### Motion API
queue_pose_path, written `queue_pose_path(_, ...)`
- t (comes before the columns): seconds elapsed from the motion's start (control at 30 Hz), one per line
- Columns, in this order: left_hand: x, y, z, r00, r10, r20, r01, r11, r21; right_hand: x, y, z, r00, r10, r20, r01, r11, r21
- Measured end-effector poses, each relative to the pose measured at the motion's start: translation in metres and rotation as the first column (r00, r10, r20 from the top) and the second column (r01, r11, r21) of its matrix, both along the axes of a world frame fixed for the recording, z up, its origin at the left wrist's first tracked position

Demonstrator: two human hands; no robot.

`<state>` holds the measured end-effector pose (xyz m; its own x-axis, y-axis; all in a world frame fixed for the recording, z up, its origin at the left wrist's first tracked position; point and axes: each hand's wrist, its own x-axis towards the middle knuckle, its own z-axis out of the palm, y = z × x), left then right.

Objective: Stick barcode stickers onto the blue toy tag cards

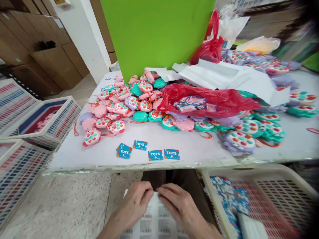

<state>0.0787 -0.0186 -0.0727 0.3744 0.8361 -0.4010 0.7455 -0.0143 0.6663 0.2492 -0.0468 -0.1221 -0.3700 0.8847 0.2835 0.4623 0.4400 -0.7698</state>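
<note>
My left hand and my right hand are low in front of me, below the table edge. Both have their fingers curled and pinched on the top edge of a white sheet of barcode stickers lying on my lap. On the white table just above lie several blue "TOYS" cards in a loose row. Behind them is a heap of pink toy phones and teal and purple ones.
A red plastic bag of cards rests on the toy heap, with white paper and a green board behind. A white basket with blue cards stands at my right. Striped trays are stacked at the left.
</note>
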Motion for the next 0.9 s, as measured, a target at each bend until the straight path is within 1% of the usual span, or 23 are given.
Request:
queue_pose_path(0.13,-0.004,-0.006,-0.01,1.0,0.008,-0.001,-0.008,1.0,0.006,-0.002,-0.006,-0.002,1.0,0.001,-0.011,0.001,0.993,0.119)
queue_pose_path(0.2,-0.005,-0.009,-0.014,1.0,0.014,0.003,-0.014,1.0,0.008,0.0,-0.008,-0.005,1.0,-0.005,-0.019,0.008,0.989,0.146)
queue_pose_path(0.27,-0.006,-0.01,-0.016,1.0,0.025,0.004,-0.025,1.0,0.014,0.003,-0.009,-0.01,0.999,-0.034,-0.008,0.035,0.989,0.145)
queue_pose_path(0.37,-0.006,-0.01,-0.017,0.999,0.035,0.022,-0.035,0.999,0.005,0.009,-0.01,-0.018,0.997,-0.058,0.06,0.049,0.988,0.147)
queue_pose_path(0.47,-0.005,-0.009,-0.017,0.999,0.031,0.043,-0.03,0.999,-0.025,0.014,-0.013,-0.024,0.989,-0.05,0.142,0.02,0.978,0.207)
queue_pose_path(0.57,-0.004,-0.009,-0.018,0.999,0.04,0.034,-0.039,0.999,-0.033,0.019,-0.016,-0.027,0.984,-0.049,0.17,0.0,0.961,0.276)
queue_pose_path(0.67,-0.004,-0.009,-0.018,0.999,0.048,0.018,-0.047,0.999,-0.025,0.02,-0.018,-0.027,0.989,-0.034,0.146,-0.009,0.957,0.289)
queue_pose_path(0.77,-0.004,-0.01,-0.02,0.999,0.029,0.018,-0.028,0.999,-0.03,0.019,-0.021,-0.025,0.993,-0.048,0.106,0.017,0.959,0.283)
queue_pose_path(0.83,-0.005,-0.011,-0.023,1.0,0.023,0.013,-0.023,0.999,-0.023,0.018,-0.023,-0.019,0.996,-0.061,0.072,0.036,0.951,0.306)
queue_pose_path(0.9,-0.007,-0.012,-0.026,1.0,0.025,0.003,-0.025,1.0,0.007,0.02,-0.02,-0.008,0.998,-0.051,0.03,0.039,0.948,0.315)
